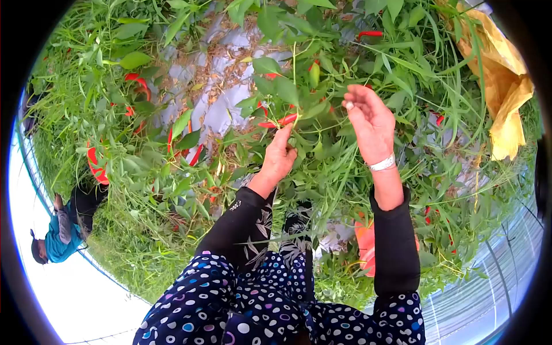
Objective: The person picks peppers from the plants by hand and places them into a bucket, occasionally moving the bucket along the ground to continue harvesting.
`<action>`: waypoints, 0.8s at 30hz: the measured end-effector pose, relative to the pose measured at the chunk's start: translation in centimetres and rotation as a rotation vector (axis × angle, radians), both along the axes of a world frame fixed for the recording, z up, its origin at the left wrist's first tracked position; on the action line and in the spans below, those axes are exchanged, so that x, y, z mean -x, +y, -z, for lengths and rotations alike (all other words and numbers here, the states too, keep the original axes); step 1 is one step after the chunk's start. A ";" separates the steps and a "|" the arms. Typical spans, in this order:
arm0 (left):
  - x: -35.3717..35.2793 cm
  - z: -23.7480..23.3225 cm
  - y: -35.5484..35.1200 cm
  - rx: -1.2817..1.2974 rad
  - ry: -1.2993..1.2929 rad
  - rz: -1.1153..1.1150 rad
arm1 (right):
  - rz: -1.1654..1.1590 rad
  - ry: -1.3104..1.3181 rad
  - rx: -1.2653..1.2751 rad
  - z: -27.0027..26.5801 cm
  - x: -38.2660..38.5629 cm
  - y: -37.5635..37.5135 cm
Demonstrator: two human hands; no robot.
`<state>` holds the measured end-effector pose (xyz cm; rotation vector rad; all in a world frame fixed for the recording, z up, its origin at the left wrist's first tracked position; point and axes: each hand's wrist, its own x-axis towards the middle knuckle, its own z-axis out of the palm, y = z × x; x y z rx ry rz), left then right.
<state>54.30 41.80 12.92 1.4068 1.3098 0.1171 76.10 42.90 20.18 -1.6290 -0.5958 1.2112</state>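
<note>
My left hand (278, 158) is closed in a pinch on a thin green chili pepper plant stem (295, 75). A red chili pepper (280, 121) lies across just above its fingertips, among the leaves. To the right, my right hand (372, 125) is raised over the foliage with its fingers loosely bent and apart, and nothing shows in it. Something small and white is on one fingertip, and a pale band (382, 163) circles the wrist. More red chili peppers hang around, one of them (370, 34) at the upper right.
Leafy plants and tall grass surround me, with grey ground sheeting (230, 106) showing between them. A yellow sack (499, 86) stands at the right. An orange-red object (366, 244) lies partly behind my right forearm. Another person (64, 230) is bent over at the far left.
</note>
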 end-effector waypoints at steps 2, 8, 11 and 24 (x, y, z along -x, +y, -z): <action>-0.8 0.6 -1.2 -0.273 -0.074 0.091 | -0.145 -0.170 -0.051 1.5 0.2 1.1; -2.4 0.5 -1.4 -0.522 0.046 0.239 | -0.851 -1.088 -0.106 6.8 1.0 3.2; -2.2 0.2 -0.4 -0.398 -0.067 0.130 | -0.929 -0.974 0.206 8.3 -1.6 2.9; -4.7 -0.1 -3.4 0.744 -0.363 -0.971 | -0.178 -0.488 0.316 2.2 0.8 -6.9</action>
